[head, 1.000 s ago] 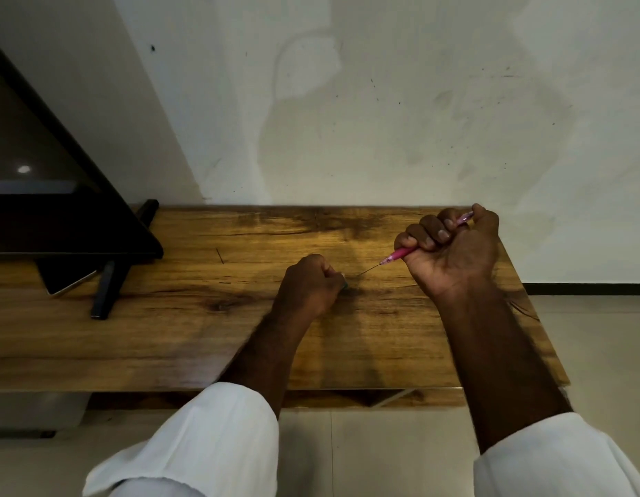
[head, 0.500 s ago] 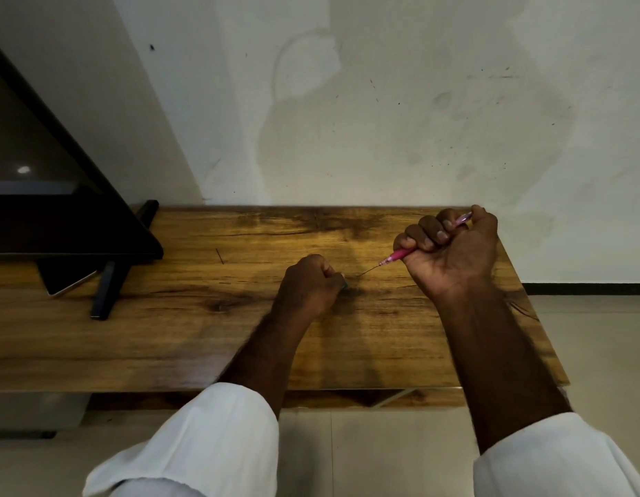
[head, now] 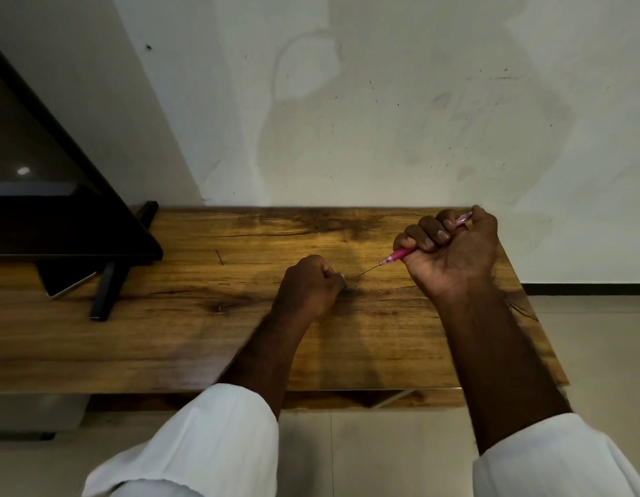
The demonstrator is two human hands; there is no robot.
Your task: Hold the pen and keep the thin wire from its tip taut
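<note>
While both white sleeves (head: 203, 439) hang nearest the camera, just short of the table (head: 168, 338), the forearms reach out over the wood. The left hand (head: 309, 285) rests as a curled fist on the surface, and seems to pinch something small and dark at its fingertips; what it is cannot be told. Just to its right and slightly beyond, the right hand (head: 454, 249) is raised, all fingers wrapped tight round a pink tool (head: 401, 253), whose thin metal needle (head: 368, 270) points down at the left fingertips, close but apart. Judged from this, the risk is a slip: the needle could prick the left fingers or skate off and scratch the wood. Far off to the left of both hands stands a dark screen (head: 60, 209), its foot (head: 107, 292) on the table.
</note>
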